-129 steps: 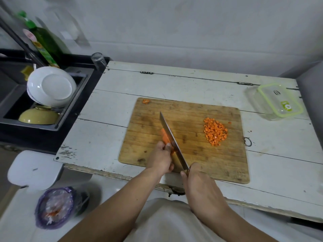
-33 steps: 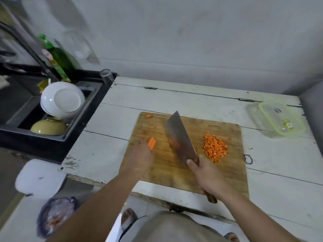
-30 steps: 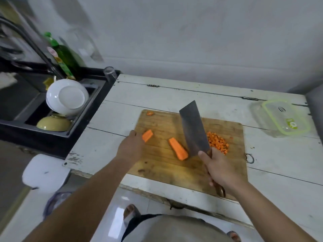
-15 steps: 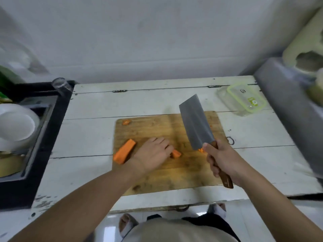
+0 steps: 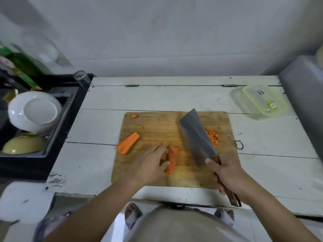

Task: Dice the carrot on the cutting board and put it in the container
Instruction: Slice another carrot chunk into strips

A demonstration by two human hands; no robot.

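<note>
Both forearms bare, no sleeves in view, no watch or rings visible on left hand (image 5: 150, 165) or right hand (image 5: 227, 173). Pale beige garment (image 5: 183, 224) covers the torso below the hands; light footwear, blurred, either side of it.

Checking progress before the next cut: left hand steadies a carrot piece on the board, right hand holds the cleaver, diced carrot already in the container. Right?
Not quite. The head view shows the diced carrot piled on the cutting board behind the cleaver; the container sits apart, lid on. The rest holds.
</note>
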